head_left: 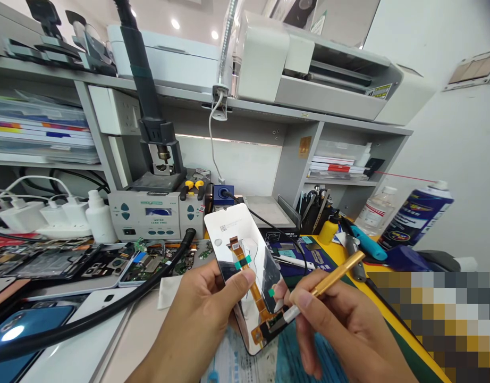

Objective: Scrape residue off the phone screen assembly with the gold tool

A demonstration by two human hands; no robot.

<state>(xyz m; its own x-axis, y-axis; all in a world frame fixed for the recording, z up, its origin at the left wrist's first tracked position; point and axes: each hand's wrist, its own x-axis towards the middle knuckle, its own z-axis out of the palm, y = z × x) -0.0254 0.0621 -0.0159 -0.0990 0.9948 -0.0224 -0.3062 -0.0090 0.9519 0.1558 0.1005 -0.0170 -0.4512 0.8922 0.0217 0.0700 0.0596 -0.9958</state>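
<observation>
My left hand (197, 314) is closed on a phone display panel (237, 234), holding it tilted with its shiny back toward me; the thumb presses near an orange flex cable (251, 287) that runs down the panel. My right hand (340, 330) pinches a gold-handled tool (328, 282) like a pen. Its silver tip touches the lower part of the panel beside the cable's connector (271, 325).
A grey soldering station (155, 213) stands behind, a thick black hose (109, 306) crossing the desk at left. Opened phones and circuit boards (69, 260) lie left. Bottles (416, 213), a yellow bottle (328, 230), tweezers and a blue tool (368, 246) sit right. A printer (328, 69) rests on the shelf.
</observation>
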